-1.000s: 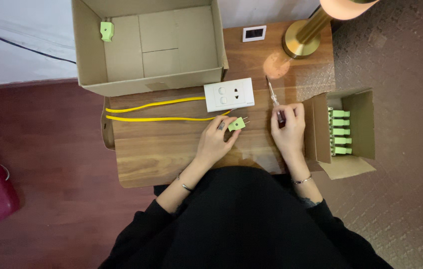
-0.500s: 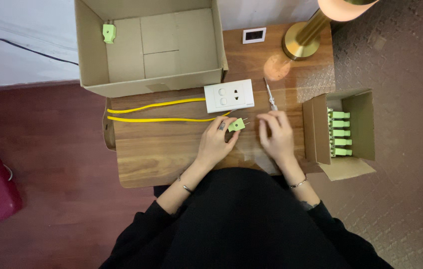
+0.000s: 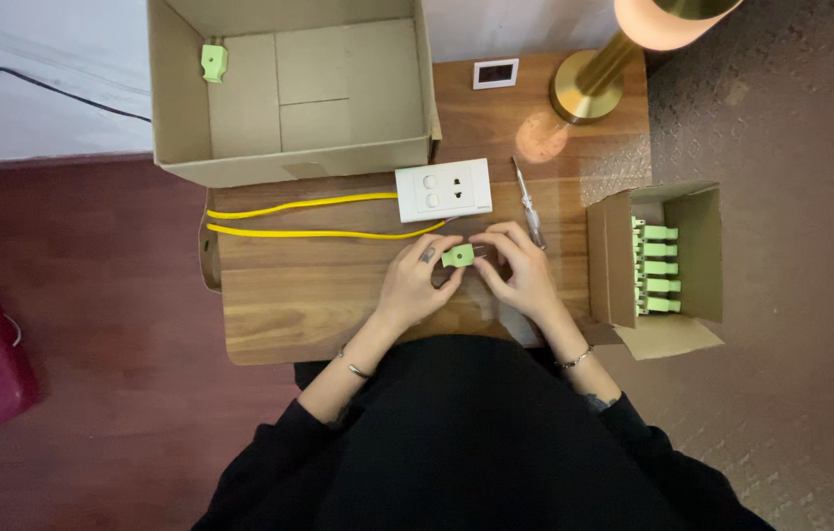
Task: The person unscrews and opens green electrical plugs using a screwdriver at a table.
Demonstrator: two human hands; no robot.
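Between both hands, mid-table | small green connector (image 3: 457, 257) pinched by left hand (image 3: 417, 285), long axis left-right | right hand (image 3: 520, 275) touches its right end, fingers curled | screwdriver (image 3: 529, 205) lies just beyond, nearer right hand

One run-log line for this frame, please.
left hand: holds small green plastic connector | right hand: fingertips at connector | thin screwdriver: lying on wooden table, unheld | white wall socket plate: beside yellow cable
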